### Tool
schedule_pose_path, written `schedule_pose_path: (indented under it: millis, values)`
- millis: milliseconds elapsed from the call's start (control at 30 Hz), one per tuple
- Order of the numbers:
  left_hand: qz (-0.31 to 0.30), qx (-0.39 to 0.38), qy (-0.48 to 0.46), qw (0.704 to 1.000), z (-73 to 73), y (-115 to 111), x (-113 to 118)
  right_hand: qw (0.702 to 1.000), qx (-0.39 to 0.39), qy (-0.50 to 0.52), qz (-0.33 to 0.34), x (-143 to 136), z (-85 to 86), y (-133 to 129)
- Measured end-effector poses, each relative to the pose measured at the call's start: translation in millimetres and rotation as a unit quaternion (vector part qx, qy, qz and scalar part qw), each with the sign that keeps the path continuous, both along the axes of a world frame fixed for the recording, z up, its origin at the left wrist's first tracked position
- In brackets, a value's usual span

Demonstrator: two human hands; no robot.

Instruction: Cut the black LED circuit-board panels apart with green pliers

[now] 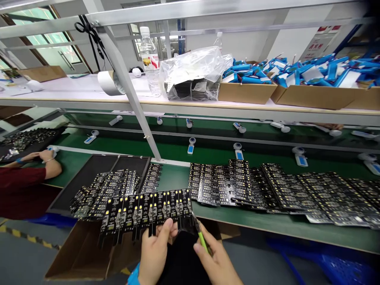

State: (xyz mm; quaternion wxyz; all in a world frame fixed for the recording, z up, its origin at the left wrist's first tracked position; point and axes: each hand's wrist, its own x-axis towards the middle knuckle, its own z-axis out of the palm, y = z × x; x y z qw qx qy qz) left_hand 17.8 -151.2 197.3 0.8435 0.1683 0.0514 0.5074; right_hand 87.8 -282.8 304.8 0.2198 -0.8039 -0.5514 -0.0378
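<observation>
My left hand (157,249) grips a black circuit board panel (148,211) by its lower edge, thumb on top. The panel is a row of narrow joined boards with yellow-white LEDs and small parts, held tilted above the bench edge. In my right hand (216,257) is a slim hand tool with a bright green handle (202,240); its exact kind is unclear. The tool's grey metal tip meets or lies just beside the panel's right end. Behind the panel, more boards (109,190) are piled on a black tray (86,170).
Rows of stacked board panels (276,190) cover the green bench (267,221) to the right. An open cardboard box (80,253) stands below the bench edge. Small white-and-blue devices (191,145) line the back. A metal post (130,87) rises ahead. At left, a person's arm (50,166) rests on the bench.
</observation>
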Motion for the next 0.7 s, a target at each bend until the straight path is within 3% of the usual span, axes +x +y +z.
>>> schedule_pose_path:
  millis: [67,133,200,267,367,567,700]
  values:
    - [-0.007,-0.008,0.002,1.0,3.7,0.4,0.4,0.983,-0.003,-0.166,-0.077,5.3,-5.9,-2.1]
    - [-0.012,-0.011,0.019,1.0,8.6,0.9,0.1,0.936,-0.019,-0.321,-0.141,10.6,-13.8,-2.7]
    - [-0.013,-0.014,0.037,0.999,11.2,1.1,1.4,0.9,-0.038,-0.401,-0.166,13.1,-20.4,-0.6]
    - [-0.013,-0.013,0.053,0.998,9.8,1.6,5.4,0.885,-0.046,-0.429,-0.174,12.4,-22.7,3.8]
    - [-0.01,-0.004,0.065,0.998,2.1,4.0,14.1,0.898,-0.048,-0.402,-0.171,8.8,-16.6,9.9]
    - [-0.008,-0.05,-0.041,0.998,-3.3,11.8,18.5,0.983,-0.048,-0.164,-0.06,10.8,2.6,7.5]
    - [-0.003,-0.063,-0.06,0.996,1.2,11.9,19.2,0.996,-0.029,-0.081,-0.013,14.1,-0.3,5.3]
